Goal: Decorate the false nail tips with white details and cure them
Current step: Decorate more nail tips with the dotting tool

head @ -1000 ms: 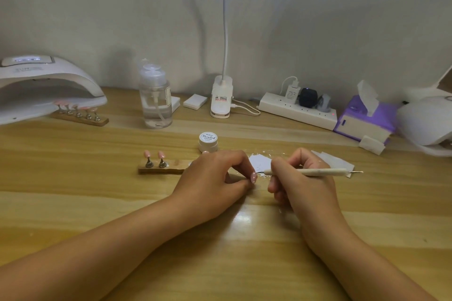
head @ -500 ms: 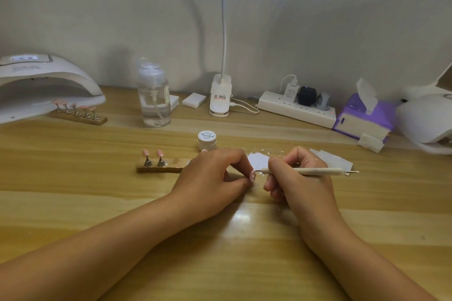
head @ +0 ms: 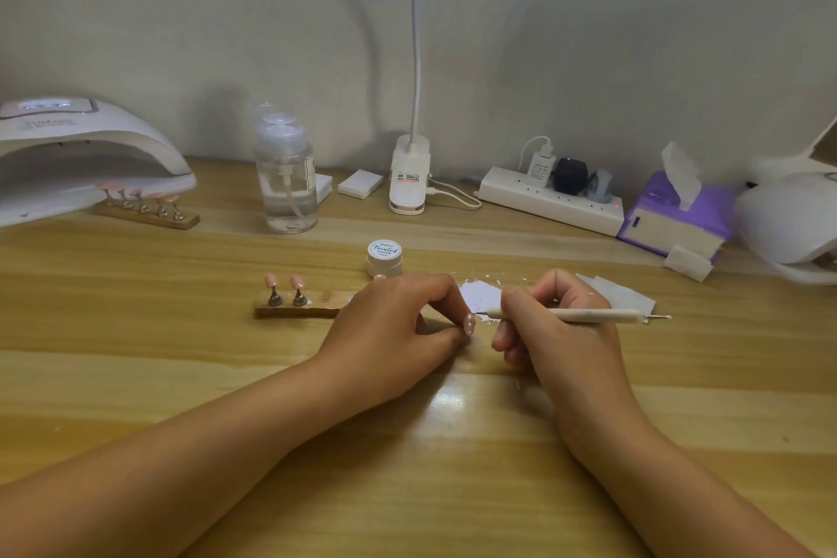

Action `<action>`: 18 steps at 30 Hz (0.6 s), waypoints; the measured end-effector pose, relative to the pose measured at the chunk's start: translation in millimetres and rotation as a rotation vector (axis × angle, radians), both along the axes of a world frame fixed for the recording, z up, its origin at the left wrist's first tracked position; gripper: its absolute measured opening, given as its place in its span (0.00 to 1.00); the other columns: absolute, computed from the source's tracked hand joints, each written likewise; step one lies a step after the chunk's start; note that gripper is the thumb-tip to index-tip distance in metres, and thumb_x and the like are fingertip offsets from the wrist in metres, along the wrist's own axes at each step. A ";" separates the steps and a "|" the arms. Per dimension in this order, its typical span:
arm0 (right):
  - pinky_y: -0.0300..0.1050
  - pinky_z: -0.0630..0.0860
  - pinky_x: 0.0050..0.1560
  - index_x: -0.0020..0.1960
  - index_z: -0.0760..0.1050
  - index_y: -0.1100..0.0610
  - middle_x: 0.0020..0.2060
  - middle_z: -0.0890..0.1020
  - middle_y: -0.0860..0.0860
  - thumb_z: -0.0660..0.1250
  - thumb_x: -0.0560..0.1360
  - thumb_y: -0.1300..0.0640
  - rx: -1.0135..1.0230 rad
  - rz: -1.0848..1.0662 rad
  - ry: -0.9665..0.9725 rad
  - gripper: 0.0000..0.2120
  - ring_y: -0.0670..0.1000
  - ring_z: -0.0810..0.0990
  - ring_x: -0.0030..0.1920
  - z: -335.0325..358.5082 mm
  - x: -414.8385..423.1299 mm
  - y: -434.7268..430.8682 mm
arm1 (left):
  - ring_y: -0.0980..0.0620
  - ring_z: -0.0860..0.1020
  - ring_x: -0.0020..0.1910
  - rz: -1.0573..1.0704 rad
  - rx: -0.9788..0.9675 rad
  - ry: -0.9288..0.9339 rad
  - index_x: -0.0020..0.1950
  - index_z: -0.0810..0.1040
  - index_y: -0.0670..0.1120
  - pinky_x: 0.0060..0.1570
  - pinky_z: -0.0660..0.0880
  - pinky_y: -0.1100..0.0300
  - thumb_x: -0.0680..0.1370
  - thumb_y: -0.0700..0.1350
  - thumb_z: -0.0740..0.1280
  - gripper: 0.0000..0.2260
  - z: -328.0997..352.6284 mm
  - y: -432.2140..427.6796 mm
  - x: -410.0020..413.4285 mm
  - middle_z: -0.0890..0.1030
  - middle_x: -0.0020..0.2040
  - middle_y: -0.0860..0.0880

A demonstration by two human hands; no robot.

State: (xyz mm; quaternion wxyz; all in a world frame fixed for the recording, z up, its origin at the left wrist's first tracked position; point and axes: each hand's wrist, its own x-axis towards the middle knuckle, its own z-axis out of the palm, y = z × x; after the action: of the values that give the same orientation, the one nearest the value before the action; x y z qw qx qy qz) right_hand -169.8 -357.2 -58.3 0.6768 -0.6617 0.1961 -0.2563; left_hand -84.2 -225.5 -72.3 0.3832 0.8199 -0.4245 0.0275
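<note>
Far left: the curing lamp (head: 90, 150) stood on the table (head: 136, 353). A wooden strip of pink nail tips (head: 145, 209) lay at its mouth, partly under the hood. A pump bottle (head: 286, 190) stood to the right of that.

Centre: a second wooden strip (head: 303, 309) carried two pink tips (head: 271, 281) upright at its left end; its right end was hidden behind my left hand (head: 394, 326). The white paint pot (head: 384, 257), lid on, stood just behind.

Left hand curled, thumb and forefinger pinching what I took for one nail tip (head: 469, 323) low over the table; its mount was hidden. Behind it lay a paper with a white paint patch (head: 481, 295).

Right hand (head: 559, 331) held the dotting pen (head: 589, 315) in a writing grip, working end pointing left at the pinched tip. Contact not resolvable.

Judgement: the step in hand was white detailing of this one tip. Next move calls for a light, steady touch, then reloading paint from the patch.
</note>
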 end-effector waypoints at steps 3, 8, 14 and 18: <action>0.33 0.66 0.21 0.35 0.67 0.58 0.22 0.77 0.58 0.67 0.72 0.66 0.007 0.006 -0.001 0.12 0.45 0.71 0.20 0.4 0.4 1.3 | 0.64 0.74 0.31 0.000 0.004 0.012 0.38 0.74 0.61 0.36 0.61 0.64 0.74 0.45 0.73 0.13 0.3 0.2 0.1 0.74 0.35 0.76; 0.34 0.68 0.23 0.35 0.67 0.58 0.22 0.77 0.58 0.68 0.72 0.66 -0.014 0.010 0.006 0.12 0.46 0.72 0.20 -0.5 0.6 0.7 | 0.63 0.75 0.32 -0.001 0.007 0.015 0.39 0.76 0.61 0.35 0.61 0.63 0.74 0.45 0.72 0.11 0.8 0.4 0.4 0.74 0.36 0.75; 0.34 0.67 0.22 0.34 0.67 0.57 0.22 0.77 0.56 0.67 0.72 0.65 -0.010 -0.002 -0.003 0.12 0.46 0.71 0.20 -0.3 0.0 -0.1 | 0.62 0.75 0.32 0.002 0.011 0.012 0.39 0.75 0.61 0.35 0.62 0.63 0.74 0.46 0.72 0.11 0.1 0.1 1.0 0.75 0.37 0.75; 0.33 0.67 0.22 0.35 0.68 0.58 0.23 0.77 0.58 0.68 0.73 0.66 -0.013 0.009 0.000 0.12 0.46 0.71 0.20 0.2 0.1 1.0 | 0.61 0.75 0.34 0.002 0.008 0.023 0.40 0.77 0.59 0.36 0.63 0.62 0.74 0.46 0.72 0.08 -0.6 -0.4 2.2 0.76 0.40 0.74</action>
State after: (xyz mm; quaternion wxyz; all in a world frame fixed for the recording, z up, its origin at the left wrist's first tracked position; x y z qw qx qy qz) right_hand -169.8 -356.2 -58.1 0.6735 -0.6671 0.1916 -0.2545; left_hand -82.0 -225.9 -73.0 0.3850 0.8220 -0.4194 0.0165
